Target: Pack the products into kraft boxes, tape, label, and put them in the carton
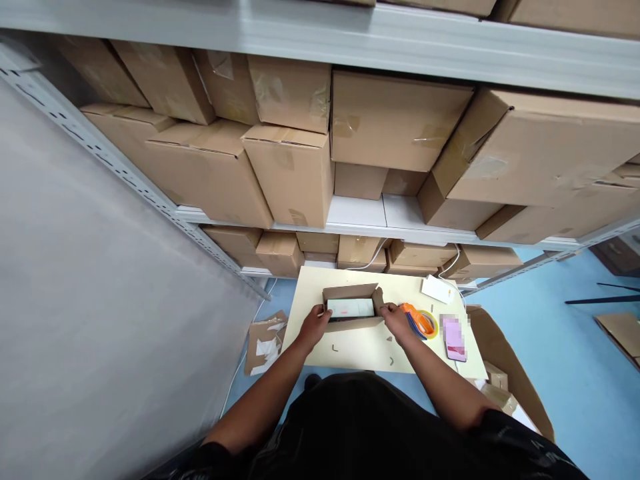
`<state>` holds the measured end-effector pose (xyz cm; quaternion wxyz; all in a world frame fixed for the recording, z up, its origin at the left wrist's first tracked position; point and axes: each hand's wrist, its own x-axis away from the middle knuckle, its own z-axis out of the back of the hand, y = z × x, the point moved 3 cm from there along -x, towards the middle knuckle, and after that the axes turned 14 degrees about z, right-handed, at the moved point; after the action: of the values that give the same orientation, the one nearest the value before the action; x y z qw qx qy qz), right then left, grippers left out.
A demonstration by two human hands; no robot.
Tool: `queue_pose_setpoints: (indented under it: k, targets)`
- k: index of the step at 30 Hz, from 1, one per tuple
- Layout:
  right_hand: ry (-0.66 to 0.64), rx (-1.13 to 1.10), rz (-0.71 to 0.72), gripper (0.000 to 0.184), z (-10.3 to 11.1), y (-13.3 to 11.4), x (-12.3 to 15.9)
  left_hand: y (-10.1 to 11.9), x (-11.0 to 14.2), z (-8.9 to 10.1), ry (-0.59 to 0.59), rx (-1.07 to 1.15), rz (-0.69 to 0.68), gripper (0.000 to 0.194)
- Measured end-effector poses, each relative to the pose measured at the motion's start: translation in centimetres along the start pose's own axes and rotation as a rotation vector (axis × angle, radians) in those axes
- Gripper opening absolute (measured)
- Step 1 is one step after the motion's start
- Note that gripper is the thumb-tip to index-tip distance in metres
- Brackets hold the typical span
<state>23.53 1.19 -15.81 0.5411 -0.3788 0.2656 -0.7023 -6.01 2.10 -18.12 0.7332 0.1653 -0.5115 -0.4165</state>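
A small open cardboard box (350, 294) lies on a pale yellow table (360, 347). Inside it sits a white flat packet (351, 307). My left hand (316, 324) grips the box's left end, fingers curled over its edge. My right hand (395, 318) holds the right end the same way. An orange tape dispenser (419, 319) with a tape roll lies just right of my right hand.
A pink phone (455, 339) and a white charger (437, 289) with a cable lie on the table's right side. Metal shelves (400, 40) packed with cardboard boxes stand behind. A large open carton (505, 373) is on the blue floor at right; cardboard scraps (264, 341) lie at left.
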Motion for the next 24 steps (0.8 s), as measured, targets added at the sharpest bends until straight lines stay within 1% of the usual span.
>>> queue_pose_setpoints:
  k: [2,5,8,11,15,18,21,24]
  targets:
    - [0.024,-0.01,0.002,0.035,-0.2,-0.3,0.4,-0.3,0.1,-0.2,-0.026,0.006,-0.016,0.035]
    - [0.073,0.008,0.019,0.038,-0.4,-1.2,1.1,-0.4,0.3,0.1,-0.027,0.015,-0.034,0.036]
    - [0.11,0.048,0.063,0.04,-0.6,-2.5,1.7,-0.4,0.7,1.0,-0.011,0.013,-0.06,0.037]
    - [0.109,0.065,0.104,0.04,-0.6,-3.5,1.7,-0.4,1.6,2.2,0.006,0.075,-0.067,0.037]
    - [0.033,0.054,0.191,0.039,-0.5,-4.7,0.8,-0.6,3.8,3.6,0.084,0.205,-0.062,0.037]
    - [-0.056,0.078,0.309,0.038,-0.7,-5.8,-0.4,-1.1,6.3,4.2,0.182,0.283,-0.025,0.039]
    - [-0.16,0.095,0.45,0.038,-1.3,-7.4,-1.0,-2.4,9.4,4.3,0.305,0.329,0.042,0.04]
    - [-0.279,0.092,0.558,0.037,-2.5,-9.1,-0.8,-4.3,12.9,4.1,0.441,0.371,0.108,0.043]
